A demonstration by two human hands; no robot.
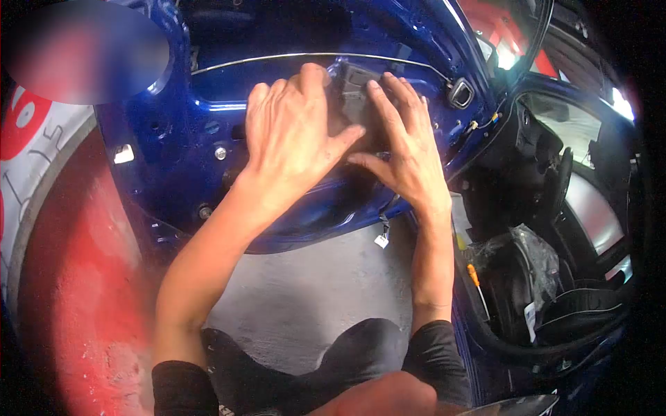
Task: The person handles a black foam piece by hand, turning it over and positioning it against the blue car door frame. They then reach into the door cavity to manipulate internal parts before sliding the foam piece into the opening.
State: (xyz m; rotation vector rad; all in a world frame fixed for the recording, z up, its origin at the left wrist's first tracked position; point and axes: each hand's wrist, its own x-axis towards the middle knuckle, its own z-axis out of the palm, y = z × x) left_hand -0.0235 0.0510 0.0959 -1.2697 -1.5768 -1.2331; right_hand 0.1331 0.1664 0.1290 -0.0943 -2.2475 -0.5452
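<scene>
Both hands are at the bare inner side of a blue car door [173,159]. Between them is a dark grey, flat-looking piece [355,90] set against the door; its lower part is in shadow. My left hand [286,132] lies over the left side of this dark area, fingers stretched upward, thumb out to the right. On the other side, my right hand [409,135] has its fingers extended against the piece's right edge and its thumb pointing left. A gap separates the two thumbs. The palms hide part of the door behind them.
A thin cable [291,55] arcs above the hands to the inner door handle [460,93]. Below the door hangs a white connector [381,241] on a wire. To the right, an orange-handled screwdriver [473,274] lies near clear plastic wrap [534,253] in the car.
</scene>
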